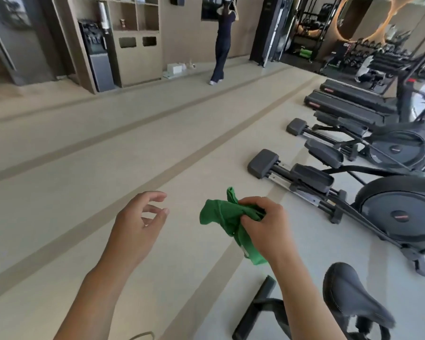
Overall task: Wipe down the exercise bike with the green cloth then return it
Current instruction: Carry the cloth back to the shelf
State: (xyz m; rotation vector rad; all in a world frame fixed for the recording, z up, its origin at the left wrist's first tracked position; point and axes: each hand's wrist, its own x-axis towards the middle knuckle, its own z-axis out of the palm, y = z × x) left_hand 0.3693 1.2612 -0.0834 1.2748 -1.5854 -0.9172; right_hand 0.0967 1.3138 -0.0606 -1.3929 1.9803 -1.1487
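The right hand (pixel 265 224) pinches the green cloth (pixel 225 217) in a bunch, above and left of the bike saddle (pixel 351 293); its tail hangs below the wrist. The left hand (pixel 138 222), left of the cloth, is spread and empty. Light and limp, the cloth likely needs bunching in the palm, or it will flop.
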